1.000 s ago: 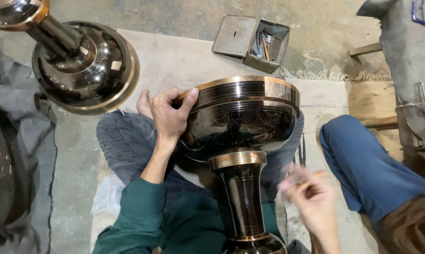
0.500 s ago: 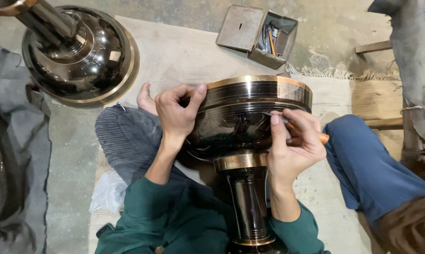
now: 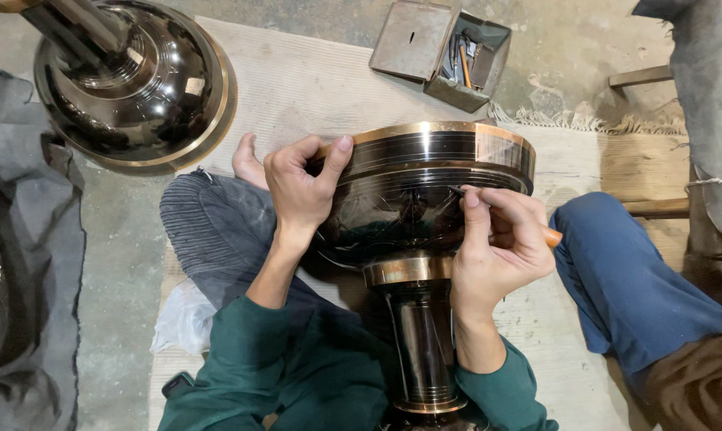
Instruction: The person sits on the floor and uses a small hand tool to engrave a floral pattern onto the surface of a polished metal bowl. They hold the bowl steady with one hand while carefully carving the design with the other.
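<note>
A large dark polished metal vessel [image 3: 425, 187] with copper-coloured bands lies on its side across my lap, its stem pointing toward me. My left hand [image 3: 301, 187] grips the left rim of its bowl, thumb on the banded edge. My right hand [image 3: 497, 251] is closed on a thin engraving tool with an orange wooden handle [image 3: 551, 236]; its metal tip rests on the dark bowl surface just below the banded rim. Fine scratched lines show on the bowl near the tip.
A second dark vessel [image 3: 133, 84] lies at the upper left on the floor. An open metal box of tools [image 3: 465, 56] sits at the top on a woven mat [image 3: 313, 88]. Grey cloth [image 3: 25, 263] is at left; another person's blue-trousered leg [image 3: 632, 279] at right.
My right hand rose from beside the stem with the tool and set its tip on the bowl. The left hand has kept its grip on the rim.
</note>
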